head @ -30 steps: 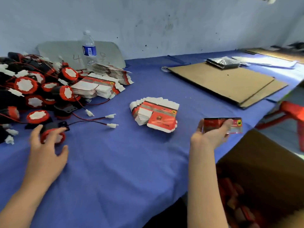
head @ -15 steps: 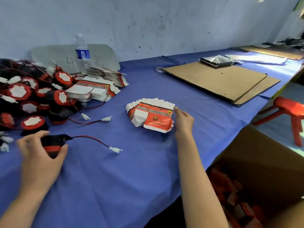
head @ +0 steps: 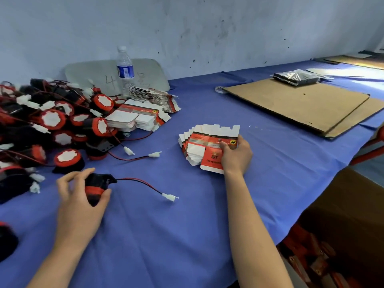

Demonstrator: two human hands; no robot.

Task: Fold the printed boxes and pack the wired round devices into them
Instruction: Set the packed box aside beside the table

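The fingers (head: 64, 181) of the left hand (head: 81, 204) curl round a round device (head: 96, 188), black with a red band, on the blue bench (head: 166, 235) well in front of the water bottle (head: 124, 69). Its red-and-black wire (head: 141, 181) ends in a white plug (head: 169, 197). To the bottle's right and nearer the camera, the right hand (head: 235, 156) pinches a fanned stack of flat boxes (head: 199, 146), red and white, with "ST" on top. A handwritten "4" marks the grey board (head: 93, 73) behind the bottle.
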